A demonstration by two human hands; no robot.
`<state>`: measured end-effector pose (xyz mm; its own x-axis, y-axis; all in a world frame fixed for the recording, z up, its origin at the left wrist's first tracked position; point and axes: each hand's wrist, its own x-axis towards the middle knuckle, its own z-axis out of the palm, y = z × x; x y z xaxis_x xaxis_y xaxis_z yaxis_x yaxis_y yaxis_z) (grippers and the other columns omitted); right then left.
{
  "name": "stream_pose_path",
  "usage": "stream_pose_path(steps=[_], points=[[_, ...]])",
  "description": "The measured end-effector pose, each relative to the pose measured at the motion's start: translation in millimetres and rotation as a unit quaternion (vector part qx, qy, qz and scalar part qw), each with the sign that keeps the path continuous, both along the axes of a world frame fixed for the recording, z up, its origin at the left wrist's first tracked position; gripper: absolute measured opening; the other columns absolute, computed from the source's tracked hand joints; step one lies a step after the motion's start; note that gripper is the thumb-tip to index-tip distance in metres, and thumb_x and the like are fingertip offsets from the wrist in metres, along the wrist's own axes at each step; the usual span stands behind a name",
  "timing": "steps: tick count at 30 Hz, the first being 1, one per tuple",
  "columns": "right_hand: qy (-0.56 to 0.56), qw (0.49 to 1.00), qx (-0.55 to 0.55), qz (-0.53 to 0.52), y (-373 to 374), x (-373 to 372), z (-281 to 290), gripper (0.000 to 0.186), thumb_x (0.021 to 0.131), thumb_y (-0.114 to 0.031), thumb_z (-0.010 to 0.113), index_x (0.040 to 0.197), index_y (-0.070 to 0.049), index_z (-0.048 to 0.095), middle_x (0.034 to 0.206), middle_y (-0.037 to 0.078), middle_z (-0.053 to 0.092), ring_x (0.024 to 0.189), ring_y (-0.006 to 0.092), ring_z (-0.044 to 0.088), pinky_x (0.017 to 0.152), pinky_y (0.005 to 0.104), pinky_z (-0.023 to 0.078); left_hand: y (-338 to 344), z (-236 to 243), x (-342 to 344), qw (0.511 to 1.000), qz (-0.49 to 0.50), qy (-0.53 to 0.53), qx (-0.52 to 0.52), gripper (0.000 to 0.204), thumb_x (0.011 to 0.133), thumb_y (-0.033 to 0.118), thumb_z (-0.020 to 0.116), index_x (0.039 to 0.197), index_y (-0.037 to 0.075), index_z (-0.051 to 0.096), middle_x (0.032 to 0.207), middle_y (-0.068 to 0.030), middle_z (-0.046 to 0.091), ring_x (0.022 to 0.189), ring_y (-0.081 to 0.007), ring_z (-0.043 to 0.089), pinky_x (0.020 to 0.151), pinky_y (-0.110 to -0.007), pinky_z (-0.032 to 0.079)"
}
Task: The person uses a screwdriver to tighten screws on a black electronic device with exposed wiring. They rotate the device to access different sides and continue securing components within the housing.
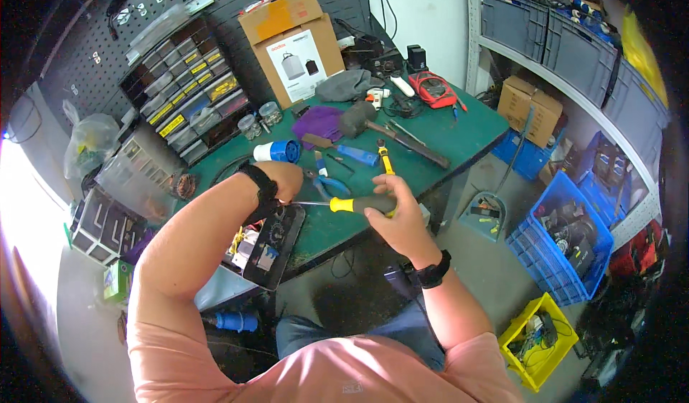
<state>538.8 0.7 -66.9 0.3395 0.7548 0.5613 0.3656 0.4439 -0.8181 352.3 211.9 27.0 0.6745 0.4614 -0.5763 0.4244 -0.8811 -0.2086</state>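
Note:
My right hand [391, 209] grips a screwdriver [344, 205] with a yellow and dark handle, its shaft pointing left to my left hand [282, 180]. The left hand is bent over the tip; what its fingers hold is hidden. Below it is a black open case or panel [276, 245] with small light and yellow parts inside, at the near edge of the green workbench [330, 238]. Pliers with blue handles [334, 186] lie just right of the left hand, and a blue and white connector [283, 152] behind it. A yellow-handled tool [385, 157] lies beyond the right hand.
Behind are a hammer [405, 141], purple cloth [316, 122], red cables [430, 89], drawer cabinets [186, 91] and a cardboard box [293, 48]. At right are shelves with grey bins [574, 58], blue crates [556, 238] and a yellow crate [538, 342].

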Motion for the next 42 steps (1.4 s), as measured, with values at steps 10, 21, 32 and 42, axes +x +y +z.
stream_pose_path(steps=[10, 21, 32, 42], points=[[0.05, 0.999, 0.002, 0.0, 8, 1, -4, 0.04, 0.083, -0.012, 0.07, 0.118, -0.002, 0.052, 0.101, 0.012, 0.058, 0.097, 0.0221, 0.058, 0.087, 0.0342, 0.047, -11, 15, 5, 0.999, 0.029, 0.011, -0.043, 0.025, 0.06, 0.015, 0.066, 0.082, 0.003, 0.073, 0.073, -0.0153, 0.068, 0.068, -0.0288, 0.065, 0.06, -0.042, 0.048], [0.044, 0.999, 0.026, -0.003, 7, -3, 4, 0.035, 0.084, -0.009, 0.067, 0.116, -0.003, 0.052, 0.104, 0.013, 0.058, 0.099, 0.0223, 0.057, 0.082, 0.0342, 0.048, -1, 12, -1, 0.998, 0.018, 0.002, -0.067, 0.029, 0.059, 0.016, 0.067, 0.085, 0.003, 0.072, 0.076, -0.0143, 0.07, 0.07, -0.028, 0.066, 0.061, -0.041, 0.049], [0.063, 0.997, 0.034, -0.001, 17, -1, 1, 0.038, 0.082, -0.01, 0.07, 0.114, -0.002, 0.051, 0.107, 0.012, 0.055, 0.102, 0.0241, 0.055, 0.089, 0.0348, 0.044, -1, 13, 4, 0.997, 0.028, 0.031, -0.07, 0.032, 0.06, 0.016, 0.068, 0.088, 0.003, 0.072, 0.078, -0.0139, 0.07, 0.073, -0.0287, 0.067, 0.063, -0.041, 0.05], [0.077, 0.996, 0.044, -0.005, 21, -1, -2, 0.031, 0.084, -0.005, 0.065, 0.113, -0.002, 0.052, 0.099, 0.008, 0.058, 0.095, 0.017, 0.057, 0.083, 0.0303, 0.047, 9, 4, 1, 0.997, -0.016, 0.024, -0.066, 0.028, 0.063, 0.019, 0.069, 0.087, 0.005, 0.073, 0.076, -0.0144, 0.07, 0.073, -0.03, 0.066, 0.063, -0.042, 0.049]])
